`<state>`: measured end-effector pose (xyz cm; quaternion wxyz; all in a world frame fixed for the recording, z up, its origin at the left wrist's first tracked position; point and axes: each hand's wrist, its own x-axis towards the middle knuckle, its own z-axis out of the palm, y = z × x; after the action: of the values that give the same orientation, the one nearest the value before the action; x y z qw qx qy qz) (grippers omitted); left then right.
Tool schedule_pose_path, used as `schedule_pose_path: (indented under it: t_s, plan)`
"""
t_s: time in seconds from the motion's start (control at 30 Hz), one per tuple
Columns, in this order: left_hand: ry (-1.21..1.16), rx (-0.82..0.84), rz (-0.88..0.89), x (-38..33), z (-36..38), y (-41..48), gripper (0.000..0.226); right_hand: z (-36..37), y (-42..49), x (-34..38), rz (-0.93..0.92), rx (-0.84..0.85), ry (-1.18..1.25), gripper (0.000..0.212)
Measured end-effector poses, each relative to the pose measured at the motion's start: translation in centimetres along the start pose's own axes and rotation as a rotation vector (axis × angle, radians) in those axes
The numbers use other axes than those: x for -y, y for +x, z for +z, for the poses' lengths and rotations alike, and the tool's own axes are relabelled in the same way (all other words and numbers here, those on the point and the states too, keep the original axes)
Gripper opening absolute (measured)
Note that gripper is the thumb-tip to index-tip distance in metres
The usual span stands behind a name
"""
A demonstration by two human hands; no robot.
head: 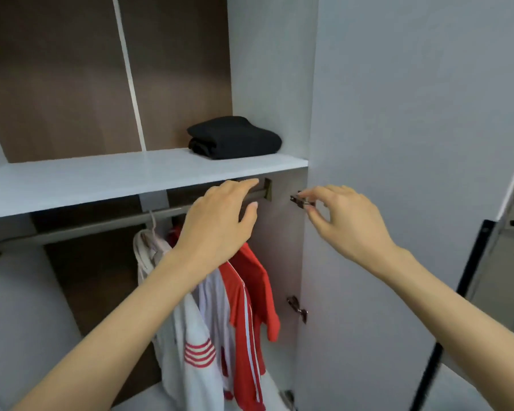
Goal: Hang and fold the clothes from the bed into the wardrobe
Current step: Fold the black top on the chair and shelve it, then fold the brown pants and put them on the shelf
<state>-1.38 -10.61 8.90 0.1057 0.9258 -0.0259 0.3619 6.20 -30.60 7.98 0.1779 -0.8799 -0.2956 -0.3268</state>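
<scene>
our left hand (220, 215) lies open on the rail (101, 223); our right hand (344, 221), loosely curled, empty, sits by the hinge (301, 201): a swinging door (398, 143) could pinch it.

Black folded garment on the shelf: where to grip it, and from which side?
Probably grip the black folded garment at its rounded front fold, fingers under the stack, thumb on top, so the layers stay together. Come from the front or left: the side panel stands close on its right, the back panel behind.
</scene>
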Motion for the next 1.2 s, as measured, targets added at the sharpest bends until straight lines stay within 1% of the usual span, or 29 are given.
schedule_pose_path:
  t_s: [0.17,0.27,0.43,0.63,0.87,1.03,1.2]
  plan:
    - [-0.034,0.169,0.101,-6.1,1.7,-6.3,0.046,-4.0,-11.4,-1.0,0.147,0.077,-0.044,0.030]
    - [-0.072,0.243,0.172,-10.4,3.3,-9.6,0.044,-6.7,-18.0,-2.1,0.217,0.125,-0.099,0.030]
    - [-0.172,0.368,0.279,-18.3,5.5,-14.7,0.042,-11.9,-28.3,-4.9,0.379,0.147,-0.171,0.028]
    - [-0.287,0.503,0.415,-30.1,8.0,-21.1,0.043,-18.5,-40.9,-8.9,0.582,0.194,-0.219,0.027]
    - [-0.378,0.629,0.548,-45.2,10.5,-29.6,0.041,-26.7,-57.7,-13.2,0.812,0.238,-0.296,0.025]
    - [-0.441,0.778,0.669,-54.9,11.8,-35.8,0.041,-31.6,-69.1,-14.3,1.010,0.265,-0.344,0.025]
    - [-0.484,0.909,0.812,-62.6,14.4,-40.8,0.041,-34.5,-77.8,-14.8,1.258,0.278,-0.332,0.029]
